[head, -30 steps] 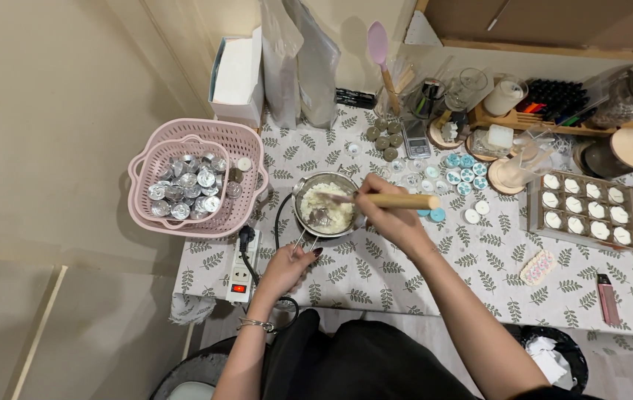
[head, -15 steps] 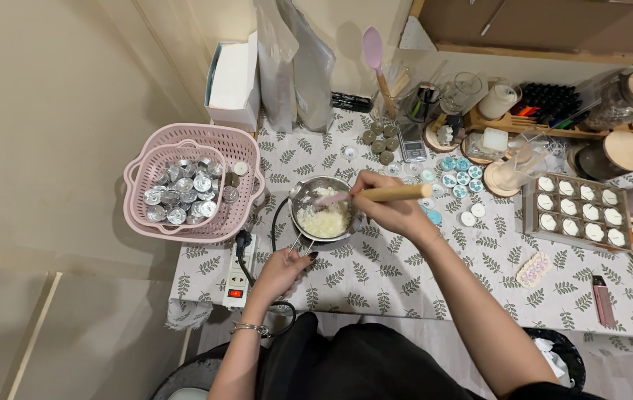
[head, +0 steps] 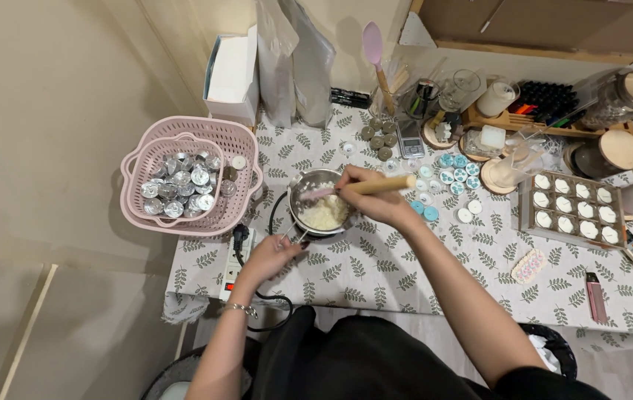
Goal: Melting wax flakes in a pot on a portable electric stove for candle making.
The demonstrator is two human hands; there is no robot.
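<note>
A small metal pot (head: 298, 191) holds white flaky wax (head: 322, 215) on the leaf-print tablecloth (head: 376, 274). My right hand (head: 372, 198) grips a spatula with a wooden handle (head: 383, 184); its pink head dips into the pot. My left hand (head: 270, 255) holds the pot's wire handle (head: 296, 238) at the near side of the pot.
A pink basket (head: 246, 148) of silver tealight cups stands at the left. A white power strip (head: 238, 255) with a black cable lies by the table edge. A tray (head: 531, 204) of white filled moulds sits at the right. Jars, small blue tealights and tools crowd the back.
The spatula has swept through the wax, its head moving left across the pot. My left hand has shifted up closer to the pot's handle.
</note>
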